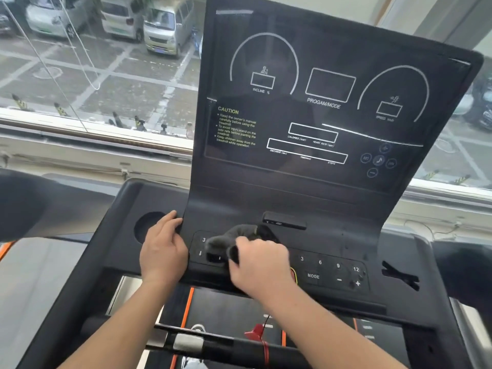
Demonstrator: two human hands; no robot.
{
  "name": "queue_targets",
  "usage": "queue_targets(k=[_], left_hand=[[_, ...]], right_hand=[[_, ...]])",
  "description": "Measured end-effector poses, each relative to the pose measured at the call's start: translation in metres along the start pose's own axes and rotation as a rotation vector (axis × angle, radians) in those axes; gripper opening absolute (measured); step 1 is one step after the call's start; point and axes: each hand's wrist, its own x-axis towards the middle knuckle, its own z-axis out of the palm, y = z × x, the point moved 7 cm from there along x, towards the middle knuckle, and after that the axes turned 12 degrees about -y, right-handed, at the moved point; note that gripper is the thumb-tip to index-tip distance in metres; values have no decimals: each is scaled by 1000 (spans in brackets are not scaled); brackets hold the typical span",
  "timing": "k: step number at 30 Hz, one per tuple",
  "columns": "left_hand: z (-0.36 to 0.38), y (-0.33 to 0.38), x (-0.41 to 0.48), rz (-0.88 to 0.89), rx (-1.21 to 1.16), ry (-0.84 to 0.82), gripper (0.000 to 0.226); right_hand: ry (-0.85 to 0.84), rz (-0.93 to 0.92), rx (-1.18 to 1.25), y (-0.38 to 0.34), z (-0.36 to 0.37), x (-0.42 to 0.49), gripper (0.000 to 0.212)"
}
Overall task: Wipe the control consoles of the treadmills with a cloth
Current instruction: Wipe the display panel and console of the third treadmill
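On glossy black console (319, 198), right hand (262, 265) gripping crumpled grey cloth (229, 239)

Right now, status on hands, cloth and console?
Right hand gripping grey cloth on console left keypad. Left hand bracing console edge. Nothing obstructing.

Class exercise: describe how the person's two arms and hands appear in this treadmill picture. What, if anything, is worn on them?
Both forearms are bare as far as the picture's lower edge; no sleeve or cuff shows. The left hand and the right hand wear no gloves. No watch, bracelet or ring can be seen on either, though the right hand is a little blurred, so small details there are hard to tell.
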Motion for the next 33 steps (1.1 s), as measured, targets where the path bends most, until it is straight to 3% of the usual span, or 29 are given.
queue_targets(k=[3,8,11,14,16,17,20,25,27,30,32,33], left_hand=[[1,1,0,26,2,-5,38],[0,7,9,9,13,26,36],[1,43,6,212,114,101,35],[12,100,-11,479,102,77,32],[20,130,-22,548,80,20,34],[25,143,-29,574,75,-8,35],[42,169,-51,690,72,-80,33],[84,202,-96,871,129,-218,28],[115,222,-121,960,196,-367,37],[171,240,-148,989,400,-623,70],[199,237,-149,878,498,-717,79],[208,235,-147,871,521,-693,78]], right_hand=[[26,122,-22,64,16,-26,36],[4,452,40,160,21,-74,27],[141,566,197,189,2,-86,24],[354,612,367,201,-19,-84,18],[448,535,356,196,-18,-76,10],[416,475,320,192,-7,-69,16],[213,296,254,186,44,-54,63],[257,188,284,196,56,-74,55],[203,115,515,208,60,-82,51],[-51,-26,1308,235,59,-98,65],[18,18,1615,262,54,-114,61],[111,98,1641,276,52,-120,52]])
